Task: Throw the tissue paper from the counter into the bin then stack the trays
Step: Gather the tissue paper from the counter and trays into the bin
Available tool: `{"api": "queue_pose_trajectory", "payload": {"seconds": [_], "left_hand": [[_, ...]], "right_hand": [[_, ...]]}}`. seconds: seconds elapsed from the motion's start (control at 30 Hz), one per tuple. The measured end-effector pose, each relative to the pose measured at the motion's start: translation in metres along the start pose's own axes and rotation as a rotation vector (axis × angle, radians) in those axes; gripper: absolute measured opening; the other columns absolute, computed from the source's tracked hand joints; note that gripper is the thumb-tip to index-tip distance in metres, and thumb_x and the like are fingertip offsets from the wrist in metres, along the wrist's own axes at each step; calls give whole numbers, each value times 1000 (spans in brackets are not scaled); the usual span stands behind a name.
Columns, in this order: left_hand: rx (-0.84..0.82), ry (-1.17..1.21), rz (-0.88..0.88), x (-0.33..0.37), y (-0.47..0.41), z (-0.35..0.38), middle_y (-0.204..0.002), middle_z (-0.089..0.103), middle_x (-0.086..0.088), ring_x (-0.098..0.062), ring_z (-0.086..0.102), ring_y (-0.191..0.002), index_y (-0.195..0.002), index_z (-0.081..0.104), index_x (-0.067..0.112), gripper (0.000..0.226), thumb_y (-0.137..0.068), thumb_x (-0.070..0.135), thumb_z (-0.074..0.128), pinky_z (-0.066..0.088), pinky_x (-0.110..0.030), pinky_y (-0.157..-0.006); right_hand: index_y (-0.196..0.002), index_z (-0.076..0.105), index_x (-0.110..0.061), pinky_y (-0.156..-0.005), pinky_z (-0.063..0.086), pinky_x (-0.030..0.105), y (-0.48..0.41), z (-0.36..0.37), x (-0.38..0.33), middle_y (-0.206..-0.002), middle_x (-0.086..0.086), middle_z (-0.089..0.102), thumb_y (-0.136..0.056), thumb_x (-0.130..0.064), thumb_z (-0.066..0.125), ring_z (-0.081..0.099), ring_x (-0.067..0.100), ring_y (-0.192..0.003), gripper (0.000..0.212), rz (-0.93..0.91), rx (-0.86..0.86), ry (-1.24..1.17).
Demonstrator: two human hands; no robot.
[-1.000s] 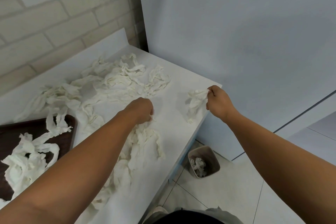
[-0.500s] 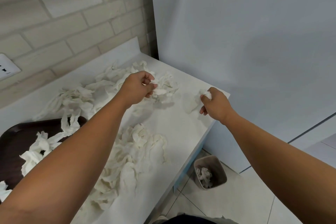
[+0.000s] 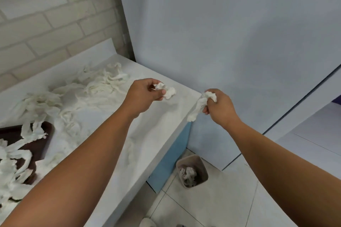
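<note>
Tissue paper [image 3: 96, 88] lies strewn in crumpled strips across the white counter [image 3: 147, 134], which is set between a pale brick wall [image 3: 46, 24] at the far left and a plain grey-blue wall [image 3: 221, 33] on the right. One dark tray [image 3: 46, 149] at the near left carries more strips. One bin [image 3: 202, 167] on the tiled floor [image 3: 221, 199] holds some. The left hand [image 3: 142, 96] pinches one wad [image 3: 168, 91]. The right hand [image 3: 220, 107] pinches one hanging strip [image 3: 198, 107] just off the counter's right edge.

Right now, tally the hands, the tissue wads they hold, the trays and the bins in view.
Hands: 2 (left hand, right hand)
Tissue wads held: 2 (left wad, right wad)
Tray: 1
Bin: 1
Total: 6
</note>
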State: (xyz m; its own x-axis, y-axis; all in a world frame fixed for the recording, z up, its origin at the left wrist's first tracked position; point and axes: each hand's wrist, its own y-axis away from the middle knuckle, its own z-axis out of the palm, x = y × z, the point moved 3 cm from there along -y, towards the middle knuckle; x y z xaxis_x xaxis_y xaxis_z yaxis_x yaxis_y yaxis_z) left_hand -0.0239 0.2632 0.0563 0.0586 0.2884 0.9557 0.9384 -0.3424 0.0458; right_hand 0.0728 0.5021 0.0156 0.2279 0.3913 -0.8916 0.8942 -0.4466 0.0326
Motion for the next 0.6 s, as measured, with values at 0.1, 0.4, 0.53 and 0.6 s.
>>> {"api": "queue_pose_trajectory", "payload": {"seconds": [0.1,0.4,0.53,0.6], "left_hand": [[-29,-46,-22,-2,10,52,-85,71,-1,-10,70,-71,-100,74,15,21,-80,8,79,55,-17,-70],[-68,-121,-147,-80,33,189,-72,67,5,2,53,-54,-93,76,17,21,-76,5,78,40,-15,-54],[-69,-193,-191,-129,47,230,-68,64,14,5,53,-53,-87,73,25,22,-77,5,76,40,-14,-55],[-63,-214,-233,-157,49,244,-70,65,13,2,55,-57,-85,72,28,22,-79,7,76,42,-14,-57]], "right_hand": [[-105,61,-11,-63,49,25,9,-35,36,-83,8,67,-96,-12,46,63,16,-66,18,53,-12,47],[-97,61,-16,-62,45,24,26,-84,162,-91,8,69,-96,-13,49,64,21,-78,12,184,-72,213],[-104,58,-18,-66,55,36,29,-73,218,-98,11,66,-97,-14,48,67,29,-85,13,289,-100,218],[-107,56,-15,-75,57,44,29,-61,238,-99,11,63,-97,-14,46,66,32,-87,14,319,-134,243]]}}
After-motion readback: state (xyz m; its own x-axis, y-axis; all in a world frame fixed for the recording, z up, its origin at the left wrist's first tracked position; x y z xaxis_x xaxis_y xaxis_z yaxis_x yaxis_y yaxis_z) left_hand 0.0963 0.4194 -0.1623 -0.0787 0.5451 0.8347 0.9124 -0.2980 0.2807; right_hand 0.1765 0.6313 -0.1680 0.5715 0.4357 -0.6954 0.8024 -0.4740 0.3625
